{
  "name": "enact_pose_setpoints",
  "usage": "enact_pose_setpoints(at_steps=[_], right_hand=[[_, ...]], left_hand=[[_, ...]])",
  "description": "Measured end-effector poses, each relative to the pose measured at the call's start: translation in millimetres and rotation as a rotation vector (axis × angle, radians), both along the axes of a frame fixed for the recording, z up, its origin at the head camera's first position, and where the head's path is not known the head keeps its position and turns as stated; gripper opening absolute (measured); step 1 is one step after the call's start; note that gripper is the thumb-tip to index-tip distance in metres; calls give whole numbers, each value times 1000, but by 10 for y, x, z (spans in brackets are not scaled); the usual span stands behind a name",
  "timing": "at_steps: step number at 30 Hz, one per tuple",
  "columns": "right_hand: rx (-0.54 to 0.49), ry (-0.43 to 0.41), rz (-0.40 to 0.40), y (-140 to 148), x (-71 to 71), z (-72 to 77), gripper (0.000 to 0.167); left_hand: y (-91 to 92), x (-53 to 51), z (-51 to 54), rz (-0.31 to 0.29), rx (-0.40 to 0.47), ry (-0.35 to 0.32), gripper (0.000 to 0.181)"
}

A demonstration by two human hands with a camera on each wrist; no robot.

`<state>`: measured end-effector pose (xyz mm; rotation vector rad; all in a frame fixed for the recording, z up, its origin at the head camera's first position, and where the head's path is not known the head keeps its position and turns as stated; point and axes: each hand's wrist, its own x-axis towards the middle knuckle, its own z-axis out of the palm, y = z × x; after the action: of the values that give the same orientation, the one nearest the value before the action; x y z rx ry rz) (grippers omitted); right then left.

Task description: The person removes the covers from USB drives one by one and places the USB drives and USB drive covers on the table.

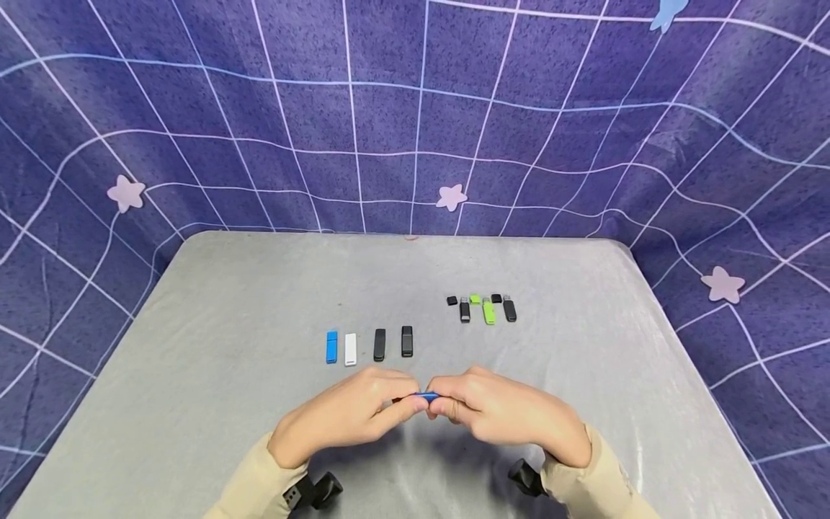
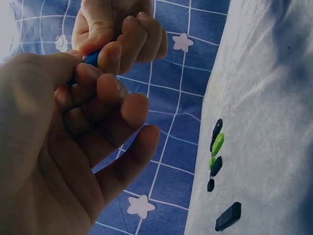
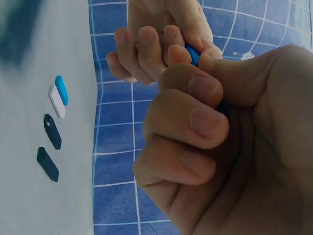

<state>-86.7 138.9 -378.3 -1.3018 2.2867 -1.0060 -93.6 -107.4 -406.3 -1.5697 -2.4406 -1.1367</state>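
A small blue USB stick [image 1: 428, 396], mostly covered by fingers, is held level between both hands above the near part of the table. My left hand [image 1: 359, 409] pinches one end between thumb and index finger; in the left wrist view its other fingers curl loosely. From the other side my right hand [image 1: 506, 407] pinches the opposite end, its remaining fingers folded in, as the right wrist view shows. Only a short strip of blue is visible between the fingertips, so whether the cap is on or off is hidden.
Beyond the hands lie a blue stick [image 1: 331, 347], a white stick [image 1: 351, 349] and two black sticks [image 1: 379, 345], all capped. Farther right, two black sticks [image 1: 509, 310] and a green stick [image 1: 489, 312] lie uncapped, small caps [image 1: 475, 299] beside them. A patterned curtain [image 1: 389, 122] borders the grey table [image 1: 259, 288].
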Motion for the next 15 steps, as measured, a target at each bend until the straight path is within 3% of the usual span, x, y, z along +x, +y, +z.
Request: enact_pose_setpoints(at_steps=[15], right_hand=[[-10,9,14,21,56,4,21]], left_hand=[[-14,41,39,-29,1,-46,31]])
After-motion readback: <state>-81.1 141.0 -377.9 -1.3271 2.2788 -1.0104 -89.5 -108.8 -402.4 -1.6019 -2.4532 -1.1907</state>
